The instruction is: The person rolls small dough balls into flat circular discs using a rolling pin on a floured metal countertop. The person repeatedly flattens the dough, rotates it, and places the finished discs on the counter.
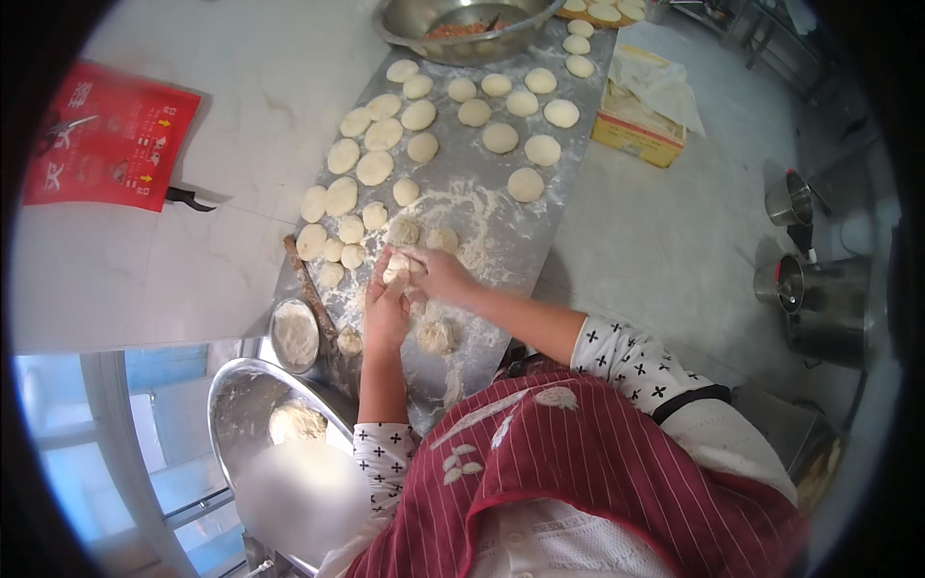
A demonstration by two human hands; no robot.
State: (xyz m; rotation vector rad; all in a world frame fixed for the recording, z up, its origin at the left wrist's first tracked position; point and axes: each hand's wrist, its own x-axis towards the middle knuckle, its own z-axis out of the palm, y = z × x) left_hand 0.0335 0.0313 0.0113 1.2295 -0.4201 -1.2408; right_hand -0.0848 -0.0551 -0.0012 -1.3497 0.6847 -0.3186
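Pale dough was being worked between both hands over a floured steel worktop [501,246], most likely so that loose flour and scraps would fall on a surface already dusted against sticking. The dough lump [397,270] was held just above the near part of the worktop, pinched from two sides. The left hand [385,313] was raised with its fingers curled up and closed around the lump from below, the forearm coming nearly straight up from the lower edge of the view. The right hand [438,273] was laid across from the right, its fingers folded down over the top of the lump, the wrist bent and the forearm angled in from a patterned sleeve. How firmly the dough was squeezed could not be told.

Flattened dough discs [462,120] were set out in rows on the far part of the worktop, apart from one another, apparently so they would not stick together. A wooden rolling pin [310,289] had been left at the left edge of the worktop, near the left hand. A large metal bowl [467,24] stood at the far end of the worktop.
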